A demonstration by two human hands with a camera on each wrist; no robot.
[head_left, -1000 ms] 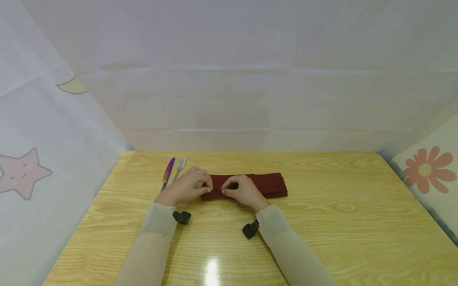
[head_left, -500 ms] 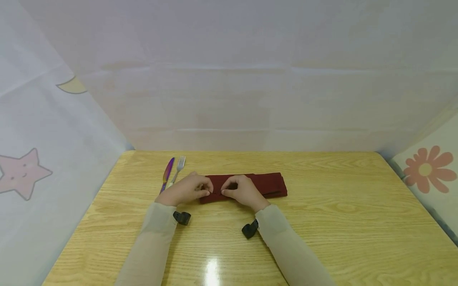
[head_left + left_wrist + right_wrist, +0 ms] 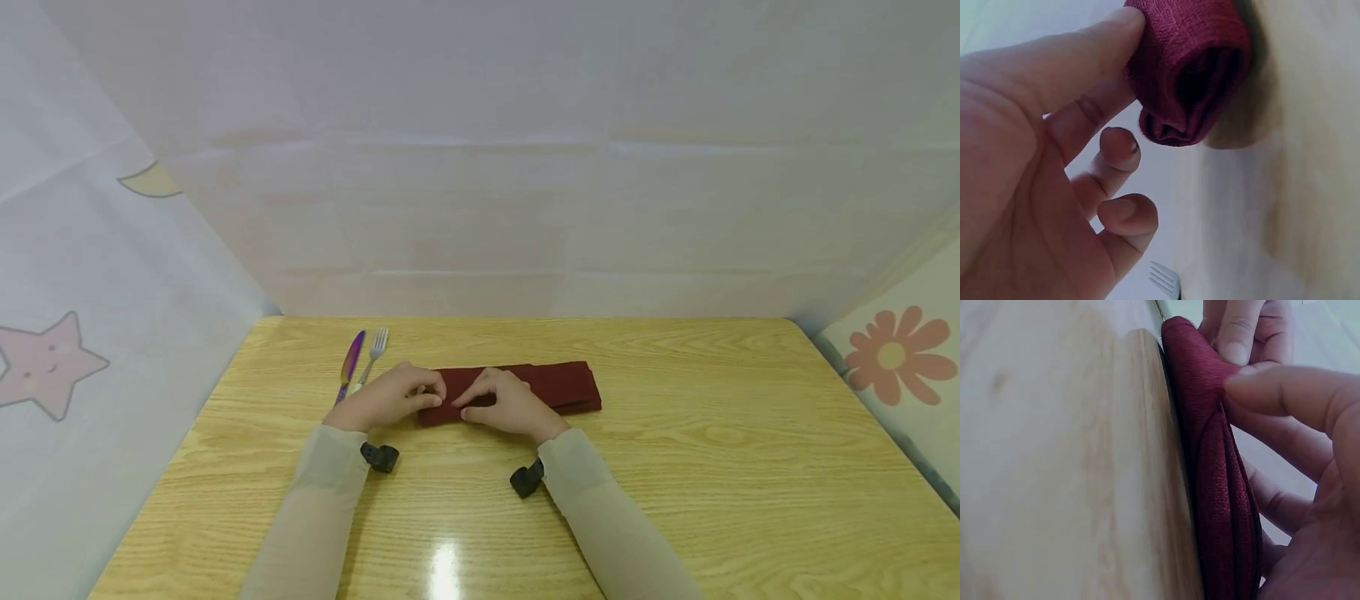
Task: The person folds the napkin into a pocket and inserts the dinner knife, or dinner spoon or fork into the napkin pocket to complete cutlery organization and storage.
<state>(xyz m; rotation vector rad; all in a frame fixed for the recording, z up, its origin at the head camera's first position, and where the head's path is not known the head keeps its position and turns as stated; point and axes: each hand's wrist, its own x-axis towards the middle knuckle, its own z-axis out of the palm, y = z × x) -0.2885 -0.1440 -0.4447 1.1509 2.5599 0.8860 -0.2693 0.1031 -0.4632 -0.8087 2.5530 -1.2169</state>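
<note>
A dark red cloth napkin [image 3: 558, 385], folded into a long layered strip, lies across the table. At its left end my left hand [image 3: 390, 396] holds the cloth between thumb and fingers; the left wrist view shows the rolled end of the napkin [image 3: 1194, 69] with the thumb against it and the other fingers loosely curled below. Just right of it, my right hand [image 3: 510, 404] has its thumb on the near side of the napkin [image 3: 1213, 481] and its fingers passing behind. In the head view its index finger and thumb stand slightly apart at the tips.
A purple and gold knife [image 3: 352, 358] and a silver fork [image 3: 377, 346] lie side by side beyond my left wrist. The wooden table [image 3: 712, 442] ends at a pale cloth backdrop [image 3: 480, 217] behind and at both sides.
The left fingers have shifted slightly at the napkin's left end, and that end reaches a little farther left. My right index finger has straightened and moved left, away from the thumb tip.
</note>
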